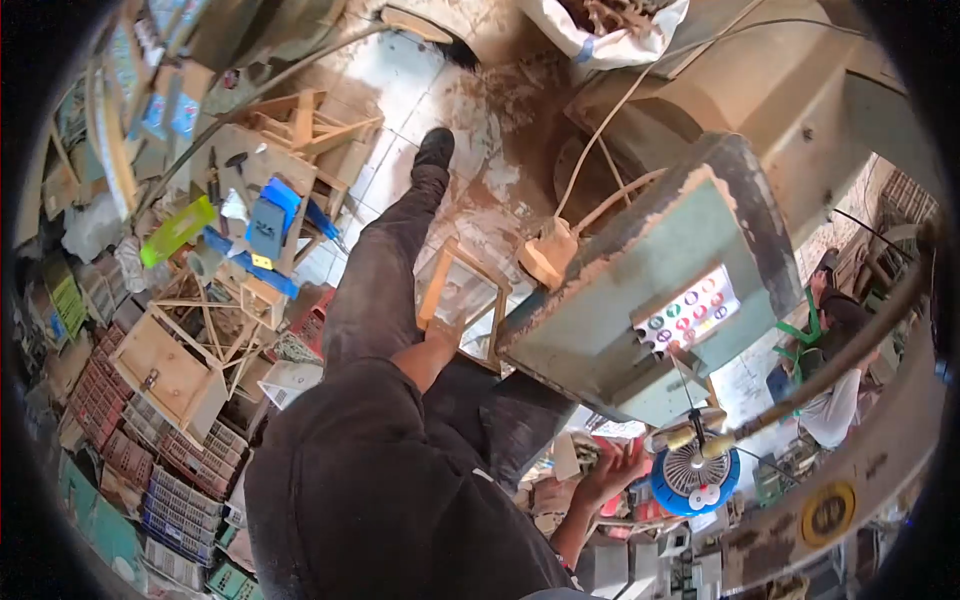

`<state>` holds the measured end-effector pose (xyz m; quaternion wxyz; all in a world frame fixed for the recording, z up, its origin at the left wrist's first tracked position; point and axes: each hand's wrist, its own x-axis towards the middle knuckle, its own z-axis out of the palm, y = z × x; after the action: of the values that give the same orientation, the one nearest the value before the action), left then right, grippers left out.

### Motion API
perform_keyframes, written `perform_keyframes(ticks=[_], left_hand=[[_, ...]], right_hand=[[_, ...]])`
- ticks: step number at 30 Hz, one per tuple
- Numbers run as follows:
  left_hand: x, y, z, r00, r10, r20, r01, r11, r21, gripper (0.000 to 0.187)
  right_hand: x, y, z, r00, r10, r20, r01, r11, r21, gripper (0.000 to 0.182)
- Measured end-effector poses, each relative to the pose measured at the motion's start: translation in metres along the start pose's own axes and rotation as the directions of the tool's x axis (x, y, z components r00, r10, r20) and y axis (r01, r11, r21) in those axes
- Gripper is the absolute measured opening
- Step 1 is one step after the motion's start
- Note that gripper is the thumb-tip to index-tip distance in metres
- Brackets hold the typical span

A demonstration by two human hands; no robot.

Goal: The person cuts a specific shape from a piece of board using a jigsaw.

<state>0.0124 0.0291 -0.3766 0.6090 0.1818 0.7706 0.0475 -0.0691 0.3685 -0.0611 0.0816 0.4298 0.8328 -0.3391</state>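
Note:
My left hand is closed on the near side of a small wooden frame, which sits by my thigh. The frame is rectangular with an open middle. Off to the right, my right hand is raised with its fingers apart, holding nothing that I can see. Close beside it is a small blue fan with a round grille. Between the two hands stands a worn grey-green machine carrying a sheet of coloured round symbols.
A wooden block touches the machine's edge. At left are a wooden stool, a small wooden cabinet and several stacked plastic crates. A white sack stands at the top. Another person is at far right, partly hidden.

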Motion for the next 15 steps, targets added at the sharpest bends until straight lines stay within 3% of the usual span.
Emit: perform_keyframes(ticks=[1,2,3,4,6,7,8,9,10,11,12,13,15], left_hand=[[0.000,0.000,-0.026,1.000,0.017,0.010,-0.017,1.000,-0.005,0.032],[0.006,0.005,-0.056,0.963,0.080,0.258,-0.091,0.995,0.032,0.034],[0.011,0.005,-0.069,0.863,0.121,0.490,-0.171,0.984,0.058,0.039],[0.020,0.006,-0.055,0.861,0.129,0.492,-0.179,0.982,0.057,0.039],[0.033,0.006,-0.027,0.900,0.152,0.408,-0.133,0.988,-0.076,0.035],[0.016,0.007,-0.063,0.924,0.216,0.315,-0.256,0.962,0.091,0.032],[0.026,0.008,-0.077,0.929,0.213,0.303,-0.258,0.959,0.117,0.032],[0.038,0.013,-0.088,0.894,0.263,0.364,-0.315,0.945,0.091,0.032],[0.048,0.018,-0.096,0.852,0.312,0.420,-0.371,0.927,0.063,0.033],[0.094,0.026,-0.048,0.872,0.385,0.304,-0.435,0.893,0.118,0.034],[0.097,0.034,-0.057,0.869,0.399,0.294,-0.453,0.879,0.147,0.034],[0.115,0.049,-0.084,0.891,0.420,0.172,-0.438,0.895,0.083,0.032],[0.114,0.012,-0.099,0.899,0.431,-0.081,-0.436,0.898,-0.057,0.028]], right_hand=[[-0.015,0.020,-0.004,0.998,0.009,0.055,-0.006,0.998,-0.058,0.061],[-0.027,0.042,-0.005,0.993,0.024,0.112,-0.011,0.993,-0.116,0.059],[-0.033,0.051,-0.001,0.989,0.060,0.133,-0.035,0.982,-0.187,0.055],[-0.036,0.061,0.001,0.984,0.093,0.154,-0.051,0.966,-0.255,0.051],[-0.037,0.089,0.001,0.984,0.088,0.156,-0.034,0.948,-0.318,0.043],[-0.031,0.104,0.004,0.977,0.149,0.151,-0.105,0.958,-0.265,0.042],[-0.026,0.114,0.001,0.966,0.212,0.147,-0.178,0.961,-0.212,0.040],[-0.018,0.112,-0.001,0.986,0.097,0.135,-0.061,0.967,-0.247,0.037],[-0.012,0.105,0.000,0.994,0.093,0.058,-0.083,0.985,-0.152,0.034],[-0.005,0.093,0.002,0.999,0.048,0.008,-0.046,0.992,-0.120,0.034],[0.003,0.081,0.003,0.999,0.002,-0.047,-0.006,0.996,-0.093,0.034],[0.014,0.073,0.003,0.994,-0.077,-0.072,0.071,0.994,-0.088,0.035],[0.039,0.047,0.007,0.947,-0.301,-0.112,0.288,0.951,-0.112,0.040]])
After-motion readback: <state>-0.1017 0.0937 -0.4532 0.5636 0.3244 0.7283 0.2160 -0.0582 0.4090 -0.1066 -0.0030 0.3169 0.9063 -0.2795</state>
